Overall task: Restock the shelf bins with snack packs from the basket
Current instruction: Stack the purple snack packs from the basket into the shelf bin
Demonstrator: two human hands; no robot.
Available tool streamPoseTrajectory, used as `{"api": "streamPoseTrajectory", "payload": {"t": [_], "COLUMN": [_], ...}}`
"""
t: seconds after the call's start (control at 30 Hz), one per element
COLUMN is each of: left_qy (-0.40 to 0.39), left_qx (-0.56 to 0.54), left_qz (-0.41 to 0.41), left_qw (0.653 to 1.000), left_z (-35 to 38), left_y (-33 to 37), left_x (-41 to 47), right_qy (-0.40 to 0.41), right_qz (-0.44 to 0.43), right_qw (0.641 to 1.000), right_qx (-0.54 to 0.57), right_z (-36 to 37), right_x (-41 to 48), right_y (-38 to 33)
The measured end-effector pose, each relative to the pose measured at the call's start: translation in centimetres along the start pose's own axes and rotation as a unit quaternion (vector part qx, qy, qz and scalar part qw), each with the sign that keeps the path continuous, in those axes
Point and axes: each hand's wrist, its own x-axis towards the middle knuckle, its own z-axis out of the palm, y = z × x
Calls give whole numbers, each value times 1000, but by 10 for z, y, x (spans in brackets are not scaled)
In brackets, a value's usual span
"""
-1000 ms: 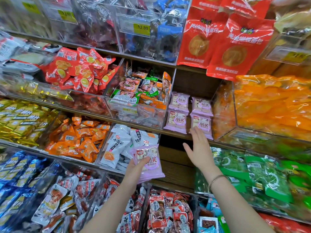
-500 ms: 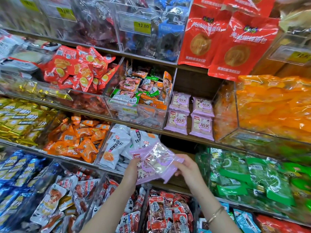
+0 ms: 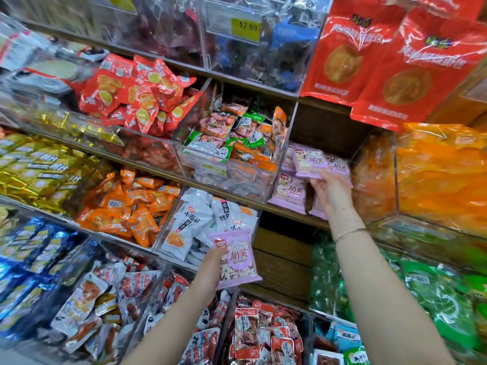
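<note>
**Head view: step in hand, shelving lilac snack packs**

- Right grip (image 3: 332,192): clamped on one lilac pack (image 3: 309,162). It is raised into the open shelf slot (image 3: 326,125), just beside the clear bin of mixed packs (image 3: 210,164), and the pack touches the ones already there.
- Left grip (image 3: 212,262): clamped on a reserve lilac pack (image 3: 238,259). It is held low in front of the white-pack bin (image 3: 195,227), well apart from the slot.

**Count**

- Lilac packs in the slot: four, some partly hidden by your hand.
- In the right grip: one.
- In the left grip: one face shows. A second edge beneath it may be another pack, but I cannot tell.
- Basket: not in view.

**Next move, as judged**

- You seat the raised pack on the row, face forward.
- You let go without toppling the upright ones.
- You then bring the reserve pack up from the left.
</note>
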Motion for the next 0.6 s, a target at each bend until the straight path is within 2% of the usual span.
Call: {"api": "streamPoseTrajectory", "payload": {"t": [0.1,0.2,0.27,0.33,0.4,0.47,0.5,0.6], "left_qy": [-5,-12,-19,-24,-22,-14,-13,-22], "left_qx": [8,3,3,0,-4,-5,-8,-15], "left_qz": [4,15,20,22,22,18,14,9], "left_qw": [1000,1000,1000,999,999,1000,1000,1000], "left_z": [0,-2,-3,-3,-2,-2,-2,0], "left_y": [0,-1,-1,-1,-1,1,1,4], "left_x": [0,1,0,-1,-1,-2,-2,-4], "right_qy": [10,8,28,55,55,40,34,-16], "right_qz": [-24,-33,-70,-123,-144,-163,-180,-207], "right_qw": [999,991,948,874,833,807,806,855], "right_qx": [-27,-132,-310,-466,-532,-566,-562,-476], "right_z": [20,28,27,25,24,22,20,9], "right_x": [28,50,65,74,72,62,52,0], "right_y": [6,16,21,19,15,12,11,17]}}
